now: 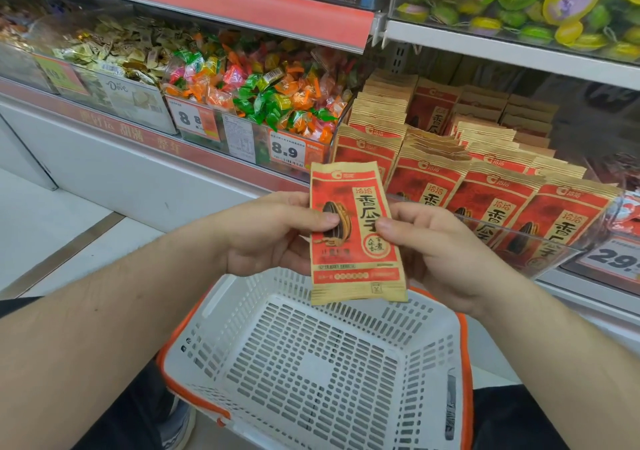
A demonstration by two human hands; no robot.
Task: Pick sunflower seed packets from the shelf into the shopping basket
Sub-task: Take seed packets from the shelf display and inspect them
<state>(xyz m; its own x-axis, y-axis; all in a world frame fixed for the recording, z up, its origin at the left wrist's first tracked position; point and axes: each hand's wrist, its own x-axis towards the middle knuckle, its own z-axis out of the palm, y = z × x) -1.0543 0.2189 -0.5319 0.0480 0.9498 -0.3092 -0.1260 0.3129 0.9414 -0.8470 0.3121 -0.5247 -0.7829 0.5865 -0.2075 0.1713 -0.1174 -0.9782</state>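
A red and tan sunflower seed packet [353, 259] stands upright in front of me, above the white shopping basket [242, 318]. My left hand [273, 231] pinches its left edge with thumb on the front. My right hand [436, 245] pinches its right edge the same way. Rows of the same packets [491, 190] stand on the shelf to the right, behind a clear plastic lip. The basket has an orange rim and holds nothing that I can see.
Bins of wrapped candies [263, 96] fill the shelf to the left, with price tags [287, 153] on the front rail. A higher shelf with green and yellow items [554, 6] hangs at the upper right. My legs frame the basket below.
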